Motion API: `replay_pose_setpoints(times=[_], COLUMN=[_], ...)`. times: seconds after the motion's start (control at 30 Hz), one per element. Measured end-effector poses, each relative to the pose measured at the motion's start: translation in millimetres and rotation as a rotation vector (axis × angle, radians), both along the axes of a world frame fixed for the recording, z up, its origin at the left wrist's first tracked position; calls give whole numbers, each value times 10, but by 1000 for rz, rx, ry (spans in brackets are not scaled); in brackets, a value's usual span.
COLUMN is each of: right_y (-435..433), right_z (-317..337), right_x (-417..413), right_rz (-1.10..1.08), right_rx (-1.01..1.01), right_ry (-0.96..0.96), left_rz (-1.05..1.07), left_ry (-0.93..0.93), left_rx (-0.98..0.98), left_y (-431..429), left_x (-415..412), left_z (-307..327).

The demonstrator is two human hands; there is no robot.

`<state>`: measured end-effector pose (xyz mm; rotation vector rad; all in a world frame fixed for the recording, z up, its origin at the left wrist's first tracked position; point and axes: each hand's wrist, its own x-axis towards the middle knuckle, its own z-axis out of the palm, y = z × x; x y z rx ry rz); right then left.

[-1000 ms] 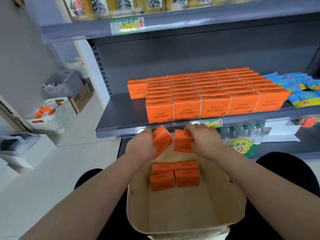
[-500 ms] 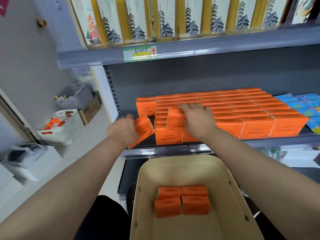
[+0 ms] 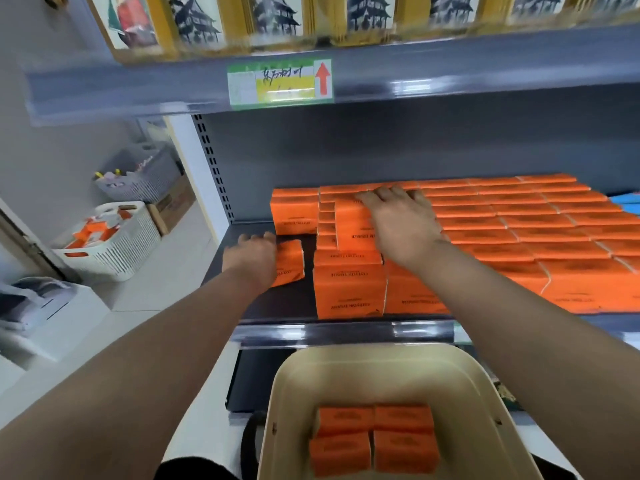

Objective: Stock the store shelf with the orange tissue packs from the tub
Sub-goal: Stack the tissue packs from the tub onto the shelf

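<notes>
the left hand (image 3: 254, 259) grips a pack (image 3: 291, 263) at a tilt over the bare left end of the shelf (image 3: 291, 306), likely to start a new row in that gap. the right hand (image 3: 401, 225), fingers nearly straight, presses a second pack (image 3: 349, 221) flat onto the stacked rows (image 3: 519, 233), seemingly to seat it level. the packs are bright orange, boxy and printed "cotton tissue". four more packs (image 3: 374, 439) lie in the tub (image 3: 381, 372).
</notes>
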<state>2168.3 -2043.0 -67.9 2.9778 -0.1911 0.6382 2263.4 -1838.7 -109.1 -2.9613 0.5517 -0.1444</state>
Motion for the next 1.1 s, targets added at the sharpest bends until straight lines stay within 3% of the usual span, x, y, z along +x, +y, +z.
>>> replay_pose_setpoints(times=[0.57,0.83,1.1], right_y=[-401,-202,617], right_z=[-189,18,172], right_x=[493,510,933], right_rz=[31,27,193], right_rx=[20,72,183], right_ry=[-149,-84,-50], left_rz=[-21,-12,32], left_ry=[-120,-117,-103], left_rx=[-246,-424,-489], left_y=[-703,-349,238], left_x=[1099,994,852], left_z=[-249,-99,115])
